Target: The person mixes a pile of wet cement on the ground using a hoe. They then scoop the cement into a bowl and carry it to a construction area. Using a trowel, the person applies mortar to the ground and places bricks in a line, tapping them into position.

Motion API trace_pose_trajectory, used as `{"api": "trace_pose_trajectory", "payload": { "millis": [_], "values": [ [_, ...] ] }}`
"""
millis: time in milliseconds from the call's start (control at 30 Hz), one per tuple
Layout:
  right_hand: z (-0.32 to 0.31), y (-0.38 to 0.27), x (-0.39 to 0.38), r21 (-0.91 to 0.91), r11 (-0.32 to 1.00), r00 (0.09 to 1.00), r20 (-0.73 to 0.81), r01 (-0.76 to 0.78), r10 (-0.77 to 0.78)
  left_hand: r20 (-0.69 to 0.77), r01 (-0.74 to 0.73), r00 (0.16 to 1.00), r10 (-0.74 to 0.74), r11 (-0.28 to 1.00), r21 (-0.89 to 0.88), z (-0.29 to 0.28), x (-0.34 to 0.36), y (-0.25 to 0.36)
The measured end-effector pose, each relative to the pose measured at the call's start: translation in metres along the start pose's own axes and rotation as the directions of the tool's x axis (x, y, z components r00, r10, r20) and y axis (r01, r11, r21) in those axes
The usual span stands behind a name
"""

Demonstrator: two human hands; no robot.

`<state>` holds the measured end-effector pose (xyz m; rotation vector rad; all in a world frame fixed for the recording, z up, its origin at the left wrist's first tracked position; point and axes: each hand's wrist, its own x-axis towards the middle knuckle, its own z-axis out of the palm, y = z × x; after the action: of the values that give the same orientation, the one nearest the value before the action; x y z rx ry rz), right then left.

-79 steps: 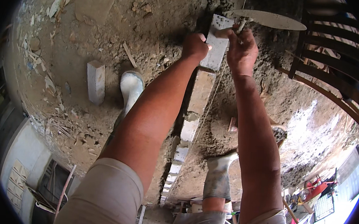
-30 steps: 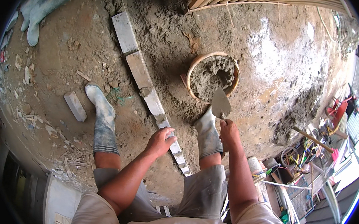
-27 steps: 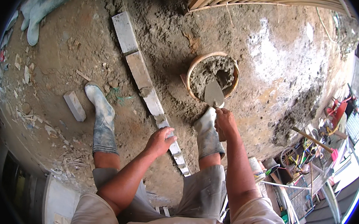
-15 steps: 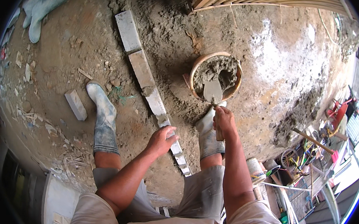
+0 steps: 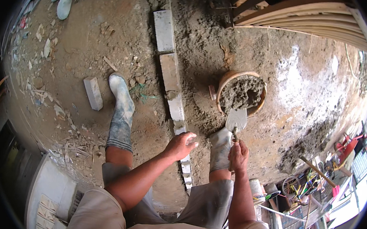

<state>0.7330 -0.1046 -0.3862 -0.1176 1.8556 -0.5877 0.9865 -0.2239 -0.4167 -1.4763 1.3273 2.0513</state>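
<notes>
Over the pan (image 5: 226, 81), right hand (image 5: 238, 154) fist-grips trowel (image 5: 236, 119); left hand (image 5: 180, 145) loose, empty, w/ fingers near bricks (image 5: 170, 71). Risk: overloaded blade (tilted) slops mortar (image 5: 242, 91) onto boot (image 5: 221, 147).

One trowel (image 5: 236, 119) — one mortar bucket (image 5: 241, 93) — two rubber boots (image 5: 122, 110) — one loose brick (image 5: 93, 93).

No packages, labels, signs or screens can be made out anywhere in this view; the small coloured clutter at the right rim is too blurred and bent to identify.
</notes>
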Motion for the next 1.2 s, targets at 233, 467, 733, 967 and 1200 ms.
{"api": "trace_pose_trajectory", "payload": {
  "millis": [233,467,733,967,1200],
  "values": [
    [0.055,-0.085,0.046,-0.580,0.676,0.890,0.313,0.455,-0.331,-0.037,-0.040,0.999,0.038,0.997,-0.069,-0.006,-0.007,-0.012],
    [0.138,-0.141,0.134,-0.773,0.188,0.734,0.452,0.606,-0.507,-0.057,-0.082,0.996,0.074,0.983,-0.166,-0.014,-0.014,-0.005],
    [0.197,-0.129,0.177,-0.862,-0.075,0.709,0.458,0.501,-0.536,-0.050,-0.089,0.996,0.079,0.964,-0.249,-0.029,-0.019,0.008],
    [0.197,-0.107,0.129,-0.879,0.002,0.776,0.419,0.476,-0.471,-0.064,-0.085,0.995,0.071,0.963,-0.254,-0.039,-0.024,0.013],
    [0.209,-0.114,0.122,-0.906,0.006,0.851,0.394,0.422,-0.348,-0.048,-0.072,0.997,0.062,0.966,-0.248,-0.039,-0.022,0.013]
  ]
}}
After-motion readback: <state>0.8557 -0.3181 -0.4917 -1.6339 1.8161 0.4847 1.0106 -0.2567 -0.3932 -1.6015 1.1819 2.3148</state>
